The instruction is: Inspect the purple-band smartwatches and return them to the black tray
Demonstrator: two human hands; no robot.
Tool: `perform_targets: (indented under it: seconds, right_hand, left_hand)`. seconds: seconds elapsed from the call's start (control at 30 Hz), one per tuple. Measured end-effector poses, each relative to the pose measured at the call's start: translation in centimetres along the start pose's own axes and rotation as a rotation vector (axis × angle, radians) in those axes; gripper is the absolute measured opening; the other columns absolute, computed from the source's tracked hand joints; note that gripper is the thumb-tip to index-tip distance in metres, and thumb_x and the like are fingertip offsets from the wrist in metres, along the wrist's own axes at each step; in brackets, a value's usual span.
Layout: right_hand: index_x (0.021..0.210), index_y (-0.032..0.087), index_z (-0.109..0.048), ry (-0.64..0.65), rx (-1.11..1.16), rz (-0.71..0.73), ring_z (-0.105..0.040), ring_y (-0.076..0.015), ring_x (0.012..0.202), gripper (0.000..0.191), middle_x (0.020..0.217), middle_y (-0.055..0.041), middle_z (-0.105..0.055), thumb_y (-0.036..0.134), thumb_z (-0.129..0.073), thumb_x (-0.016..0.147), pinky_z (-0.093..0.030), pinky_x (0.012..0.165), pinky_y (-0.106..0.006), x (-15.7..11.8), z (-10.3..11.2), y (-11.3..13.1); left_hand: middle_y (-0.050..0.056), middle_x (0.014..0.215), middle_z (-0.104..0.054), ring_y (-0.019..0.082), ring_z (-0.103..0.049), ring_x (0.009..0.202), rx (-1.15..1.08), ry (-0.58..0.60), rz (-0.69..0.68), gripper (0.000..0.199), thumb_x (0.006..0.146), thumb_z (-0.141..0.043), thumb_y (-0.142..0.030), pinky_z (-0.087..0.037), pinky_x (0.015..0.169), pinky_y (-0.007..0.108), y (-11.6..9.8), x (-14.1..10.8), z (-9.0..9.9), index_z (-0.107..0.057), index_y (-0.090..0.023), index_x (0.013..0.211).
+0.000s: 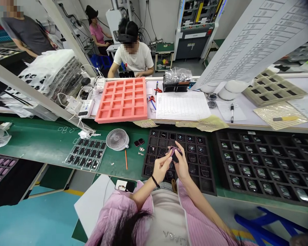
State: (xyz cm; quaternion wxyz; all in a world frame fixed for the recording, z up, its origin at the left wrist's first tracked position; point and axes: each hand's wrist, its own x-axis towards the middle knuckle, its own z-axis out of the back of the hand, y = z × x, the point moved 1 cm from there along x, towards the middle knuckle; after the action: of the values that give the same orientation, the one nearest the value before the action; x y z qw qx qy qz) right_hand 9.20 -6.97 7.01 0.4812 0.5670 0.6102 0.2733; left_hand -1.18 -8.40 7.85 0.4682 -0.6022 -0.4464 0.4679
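Note:
My left hand [161,169], with a black band at its wrist, pinches the edge of a small dark device with a pinkish-purple rim [176,156]. The fingers of my right hand [182,166] are wrapped round the same device from the other side. Both hands are above a black foam tray [210,184], whose compartments hold square watch-like parts, some with lit faces. The palm side of each hand and the underside of the device are hidden.
Left of the tray are a small white fan [117,139], an orange stick [126,160] and a clear tray [96,164]. A pink tray [121,118] rests on the shelf ahead. Another black tray [222,164] stands right. A person [133,56] sits opposite.

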Motion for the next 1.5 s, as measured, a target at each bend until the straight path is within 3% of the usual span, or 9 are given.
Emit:
perform_targets:
  seconds: [0.17, 0.23, 0.33, 0.5, 0.63, 0.87, 1.07, 1.17, 1.5]
  right_hand:
    - [0.133, 0.031, -0.048, -0.083, -0.023, -0.063, -0.062, -0.0191, 0.092, 0.061, 0.104, -0.0008, -0.066, 0.045, -0.068, 0.077, -0.050, 0.075, -0.031, 0.9, 1.5, -1.8]
    - [0.133, 0.032, -0.047, -0.104, 0.000, -0.072, -0.063, -0.0168, 0.078, 0.063, 0.097, 0.0009, -0.065, 0.044, -0.069, 0.076, -0.049, 0.065, -0.029, 1.4, 2.1, -1.9]
    - [0.132, 0.032, -0.047, -0.127, 0.031, -0.077, -0.063, -0.0156, 0.069, 0.063, 0.093, 0.0016, -0.065, 0.045, -0.071, 0.074, -0.048, 0.059, -0.029, 1.7, 2.6, -1.4]
    - [0.129, 0.030, -0.050, -0.099, 0.078, -0.068, -0.064, -0.0157, 0.067, 0.061, 0.094, 0.0003, -0.068, 0.044, -0.071, 0.074, -0.048, 0.059, -0.030, 1.5, 2.3, -0.7]
    - [0.127, 0.029, -0.052, -0.081, 0.129, -0.076, -0.064, -0.0160, 0.065, 0.058, 0.089, 0.0008, -0.069, 0.043, -0.071, 0.074, -0.047, 0.060, -0.031, 1.2, 1.9, -1.0]
    - [0.120, 0.024, -0.060, 0.140, 0.253, -0.276, -0.064, -0.0193, 0.065, 0.043, 0.087, -0.0042, -0.071, 0.041, -0.063, 0.080, -0.045, 0.057, -0.033, 1.5, 2.0, 0.6]
    - [0.094, 0.018, -0.066, 0.442, 0.371, -0.575, -0.064, -0.0189, 0.066, 0.025, 0.082, -0.0074, -0.072, 0.039, -0.056, 0.085, -0.042, 0.057, -0.030, 0.9, 1.1, 2.5]
    - [0.090, 0.017, -0.066, 0.504, 0.389, -0.600, -0.063, -0.0185, 0.066, 0.027, 0.083, -0.0084, -0.072, 0.040, -0.053, 0.087, -0.039, 0.054, -0.028, 0.4, 0.6, 3.0]
    - [0.091, 0.017, -0.065, 0.542, 0.404, -0.564, -0.062, -0.0175, 0.065, 0.029, 0.084, -0.0085, -0.072, 0.042, -0.050, 0.090, -0.037, 0.051, -0.026, -0.2, 0.5, 3.6]
  left_hand:
    - [-0.004, 0.048, -0.050, 0.009, -0.044, 0.042, 0.376, 0.203, 0.058, 0.053, 0.095, -0.039, -0.051, -0.039, 0.046, 0.021, 3.0, 3.0, 3.2, -0.068, -0.012, 0.116]
    - [0.000, 0.067, -0.062, 0.010, -0.056, 0.056, 0.676, 0.063, 0.073, 0.041, 0.097, -0.040, -0.040, -0.048, 0.060, 0.022, 4.6, 5.4, 5.6, -0.073, -0.016, 0.102]
    - [0.007, 0.097, -0.063, 0.014, -0.062, 0.081, 0.812, -0.093, 0.104, 0.022, 0.091, -0.051, -0.021, -0.049, 0.084, 0.029, 7.2, 8.5, 8.7, -0.070, -0.015, 0.100]
    - [0.004, 0.104, -0.059, 0.012, -0.060, 0.077, 0.873, -0.070, 0.148, 0.010, 0.080, -0.063, -0.010, -0.049, 0.087, 0.031, 10.6, 10.5, 10.6, -0.066, -0.017, 0.087]
    - [0.002, 0.097, -0.060, 0.008, -0.056, 0.064, 0.853, -0.053, 0.162, 0.012, 0.074, -0.067, -0.005, -0.051, 0.083, 0.030, 11.0, 11.1, 10.8, -0.063, -0.015, 0.075]
    - [0.002, 0.070, -0.063, 0.010, -0.059, 0.060, 0.641, 0.069, 0.038, 0.024, 0.074, -0.075, -0.033, -0.053, 0.064, 0.026, 6.1, 11.2, 8.9, -0.063, -0.013, 0.067]
    - [0.008, 0.081, -0.068, 0.014, -0.064, 0.074, 0.297, 0.490, -0.392, 0.030, 0.074, -0.074, -0.044, -0.053, 0.071, 0.028, -3.8, 8.5, 5.1, -0.071, -0.015, 0.071]
    - [0.009, 0.080, -0.068, 0.014, -0.063, 0.073, 0.312, 0.634, -0.462, 0.027, 0.077, -0.072, -0.042, -0.052, 0.070, 0.027, -7.2, 7.9, 4.1, -0.073, -0.016, 0.070]
    - [0.009, 0.080, -0.068, 0.016, -0.063, 0.076, 0.400, 0.778, -0.400, 0.033, 0.076, -0.070, -0.050, -0.050, 0.073, 0.028, -8.8, 8.3, 3.5, -0.075, -0.019, 0.068]
